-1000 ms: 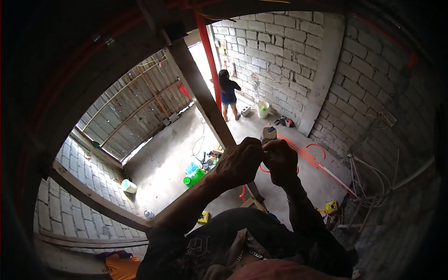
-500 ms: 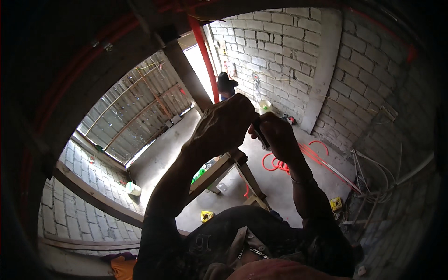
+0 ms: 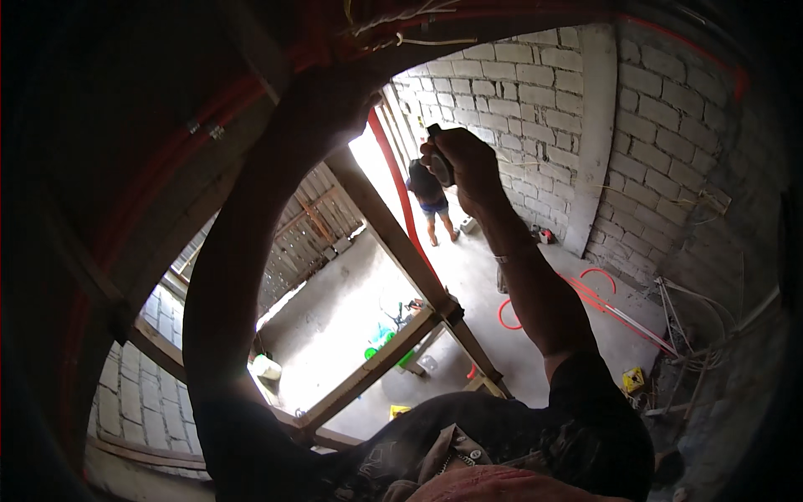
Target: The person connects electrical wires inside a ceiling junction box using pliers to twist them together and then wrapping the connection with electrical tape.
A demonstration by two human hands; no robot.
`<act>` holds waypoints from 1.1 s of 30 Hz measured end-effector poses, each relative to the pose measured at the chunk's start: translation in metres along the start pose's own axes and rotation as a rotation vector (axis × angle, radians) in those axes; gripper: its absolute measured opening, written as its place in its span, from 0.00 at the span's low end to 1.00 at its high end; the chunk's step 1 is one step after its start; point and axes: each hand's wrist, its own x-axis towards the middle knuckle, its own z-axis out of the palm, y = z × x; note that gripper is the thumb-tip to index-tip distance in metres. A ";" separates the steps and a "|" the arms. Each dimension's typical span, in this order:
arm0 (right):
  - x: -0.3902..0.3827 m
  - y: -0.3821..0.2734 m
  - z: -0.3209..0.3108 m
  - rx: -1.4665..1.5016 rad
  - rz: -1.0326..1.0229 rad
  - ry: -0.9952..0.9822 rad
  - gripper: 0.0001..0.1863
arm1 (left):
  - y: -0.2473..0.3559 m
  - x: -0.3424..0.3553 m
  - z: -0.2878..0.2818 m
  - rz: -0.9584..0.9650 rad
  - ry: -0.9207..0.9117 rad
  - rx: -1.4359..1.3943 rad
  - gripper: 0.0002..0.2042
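My left hand (image 3: 330,105) is raised high in shadow, at the upper end of a red conduit (image 3: 395,171) that hangs down past the timber frame. Its fingers are too dark to show whether they grip the conduit. Farther right, my right hand (image 3: 468,159) is held up, closed around a dark, flat, rounded thing (image 3: 442,167), which looks like a roll of black tape. The fingers hide part of it. Loose wires (image 3: 406,18) stick out overhead, above both hands.
Timber beams (image 3: 376,360) cross just in front of me, above the concrete floor. Another person (image 3: 429,197) stands beyond my right hand. Red tubing (image 3: 508,314) and pale pipes (image 3: 623,314) lie on the right. A block wall (image 3: 535,92) rises behind; a white bucket (image 3: 266,368) stands left.
My hands, close together before, are now apart. The left has gone up and left to the conduit's upper end; the right has risen with the dark thing. More of the other person shows.
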 end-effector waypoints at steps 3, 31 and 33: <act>0.024 0.015 0.009 0.026 0.012 0.002 0.08 | -0.015 0.016 0.016 0.015 -0.063 -0.032 0.08; 0.065 0.025 0.058 0.211 -0.243 -0.135 0.09 | -0.069 0.050 0.034 0.272 -0.213 -0.090 0.20; 0.064 0.022 0.064 0.247 -0.216 -0.122 0.09 | -0.076 0.047 0.035 0.429 -0.053 0.011 0.20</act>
